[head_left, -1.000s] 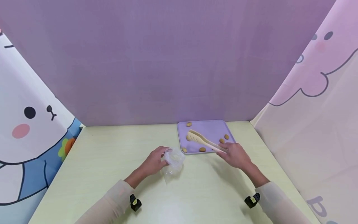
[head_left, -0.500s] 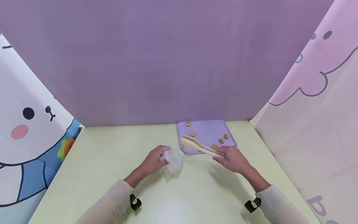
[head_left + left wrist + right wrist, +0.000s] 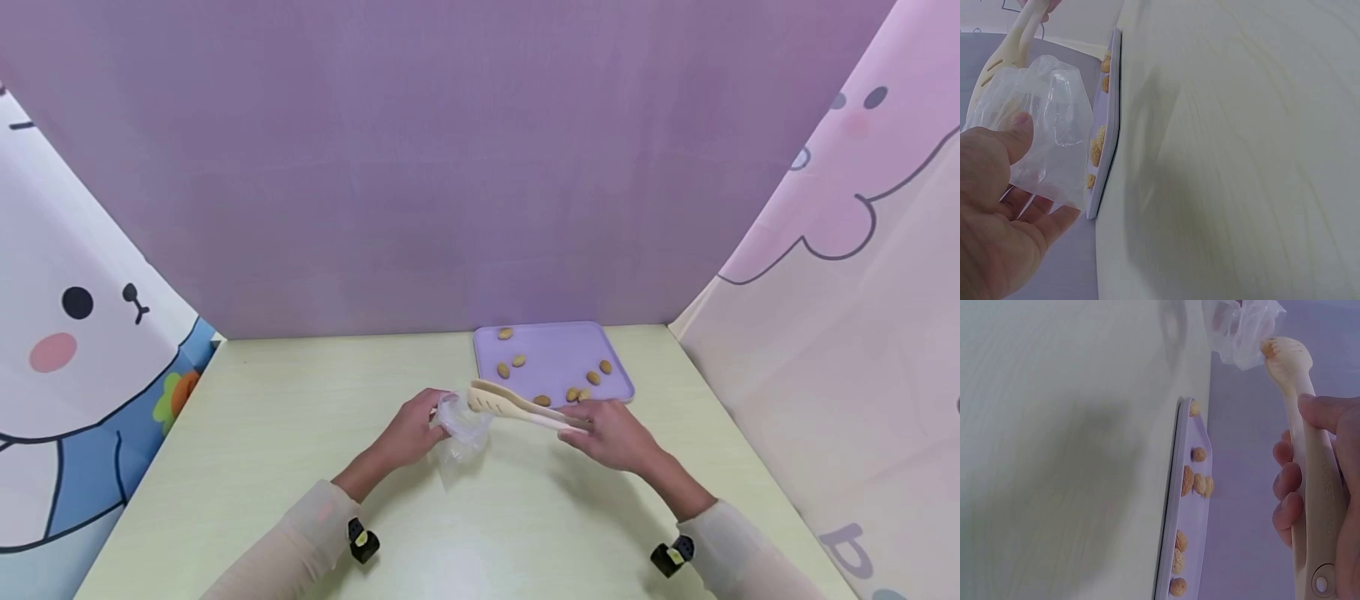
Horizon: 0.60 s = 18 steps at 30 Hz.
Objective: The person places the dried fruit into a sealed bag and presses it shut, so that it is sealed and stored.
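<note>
In the head view my left hand (image 3: 408, 429) holds a clear plastic bag (image 3: 461, 450) by its side, mouth upward, just above the table. My thumb presses the bag's near side in the left wrist view, the fingers behind it. My right hand (image 3: 615, 433) grips cream slotted tongs (image 3: 510, 404), whose tips reach over the bag's mouth. A small brown nut (image 3: 1267, 347) sits between the tong tips in the right wrist view. The left wrist view shows the tips partly behind the film. Several wrinkled nuts (image 3: 542, 401) lie spread over the purple tray (image 3: 555, 342).
The tray stands at the back of the pale table (image 3: 322, 383), against a purple backdrop (image 3: 450, 167). Printed cartoon panels rise along the left (image 3: 67, 350) and right (image 3: 855, 333) sides.
My right hand has drawn the tongs left and nearer from over the tray to the bag's mouth. Nuts the tongs and hand had covered now show on the tray. My left hand stays put.
</note>
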### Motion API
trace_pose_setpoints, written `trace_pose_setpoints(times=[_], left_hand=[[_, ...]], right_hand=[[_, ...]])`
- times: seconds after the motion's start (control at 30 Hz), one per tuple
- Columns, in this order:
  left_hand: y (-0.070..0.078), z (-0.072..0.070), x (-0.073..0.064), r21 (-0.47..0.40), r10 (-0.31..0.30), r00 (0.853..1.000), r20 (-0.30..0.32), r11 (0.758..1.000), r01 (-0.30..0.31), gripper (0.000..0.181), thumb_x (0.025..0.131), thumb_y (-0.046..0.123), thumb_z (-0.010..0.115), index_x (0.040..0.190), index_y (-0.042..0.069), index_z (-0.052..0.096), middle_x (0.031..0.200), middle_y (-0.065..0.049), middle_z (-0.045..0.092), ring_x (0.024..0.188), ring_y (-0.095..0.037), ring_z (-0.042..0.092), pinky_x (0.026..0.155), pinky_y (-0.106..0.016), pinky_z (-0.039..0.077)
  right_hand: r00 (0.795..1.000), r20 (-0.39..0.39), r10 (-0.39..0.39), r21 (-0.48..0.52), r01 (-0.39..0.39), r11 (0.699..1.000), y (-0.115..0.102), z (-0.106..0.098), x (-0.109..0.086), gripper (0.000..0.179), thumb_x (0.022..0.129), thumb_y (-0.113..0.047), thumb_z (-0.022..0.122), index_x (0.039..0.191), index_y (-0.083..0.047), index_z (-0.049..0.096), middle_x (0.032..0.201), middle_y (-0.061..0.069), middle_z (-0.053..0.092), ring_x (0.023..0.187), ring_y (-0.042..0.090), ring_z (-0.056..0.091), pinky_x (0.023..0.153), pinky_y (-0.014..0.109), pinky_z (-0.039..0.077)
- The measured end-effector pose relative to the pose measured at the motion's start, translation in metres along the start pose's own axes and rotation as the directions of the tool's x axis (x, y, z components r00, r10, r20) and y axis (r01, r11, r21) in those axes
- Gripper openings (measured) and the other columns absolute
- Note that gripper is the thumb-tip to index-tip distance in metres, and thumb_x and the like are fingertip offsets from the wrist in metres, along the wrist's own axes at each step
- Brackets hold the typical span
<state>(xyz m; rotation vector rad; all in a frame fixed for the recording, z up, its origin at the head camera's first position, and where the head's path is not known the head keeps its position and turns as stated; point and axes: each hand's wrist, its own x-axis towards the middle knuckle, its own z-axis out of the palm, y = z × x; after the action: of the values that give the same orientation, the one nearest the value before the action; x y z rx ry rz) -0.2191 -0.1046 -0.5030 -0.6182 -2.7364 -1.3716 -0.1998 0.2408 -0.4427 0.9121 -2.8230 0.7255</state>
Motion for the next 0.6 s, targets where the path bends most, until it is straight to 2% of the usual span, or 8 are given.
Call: trace_pose_setpoints(times=[0.17, 0.3, 0.6], left_hand=[[-0.0002, -0.0002, -0.0001, -0.011, -0.003, 1.000, -0.001, 1.000, 0.003, 0.043, 0.090, 0.001, 0.073, 0.131, 0.005, 0.061, 0.129, -0.011, 0.063, 0.124, -0.029, 0.061, 0.103, -0.050, 0.055], [-0.0005, -0.0003, -0.0004, -0.019, -0.014, 1.000, -0.005, 1.000, 0.014, 0.043, 0.090, 0.001, 0.073, 0.131, 0.006, 0.061, 0.130, -0.011, 0.063, 0.124, -0.029, 0.061, 0.103, -0.049, 0.055], [-0.0008, -0.0003, -0.0013, 0.008, -0.024, 1.000, -0.004, 1.000, 0.024, 0.043, 0.091, 0.000, 0.070, 0.132, 0.006, 0.060, 0.132, -0.011, 0.062, 0.126, -0.029, 0.061, 0.103, -0.050, 0.055]], right_hand=[[1.000, 0.018, 0.011, 0.010, -0.012, 1.000, -0.0020, 0.0015, 0.0006, 0.032, 0.090, -0.024, 0.076, 0.118, -0.008, 0.076, 0.098, 0.006, 0.079, 0.056, -0.003, 0.044, 0.051, 0.017, 0.039], [1.000, 0.024, 0.014, 0.009, -0.014, 1.000, -0.0026, 0.0014, 0.0012, 0.034, 0.090, -0.025, 0.076, 0.118, -0.006, 0.076, 0.100, 0.007, 0.079, 0.059, -0.003, 0.046, 0.052, 0.017, 0.040], [1.000, 0.000, 0.014, -0.002, -0.014, 1.000, 0.0027, 0.0006, 0.0031, 0.033, 0.090, -0.024, 0.076, 0.117, -0.005, 0.076, 0.092, 0.003, 0.077, 0.054, -0.004, 0.042, 0.050, 0.017, 0.040]])
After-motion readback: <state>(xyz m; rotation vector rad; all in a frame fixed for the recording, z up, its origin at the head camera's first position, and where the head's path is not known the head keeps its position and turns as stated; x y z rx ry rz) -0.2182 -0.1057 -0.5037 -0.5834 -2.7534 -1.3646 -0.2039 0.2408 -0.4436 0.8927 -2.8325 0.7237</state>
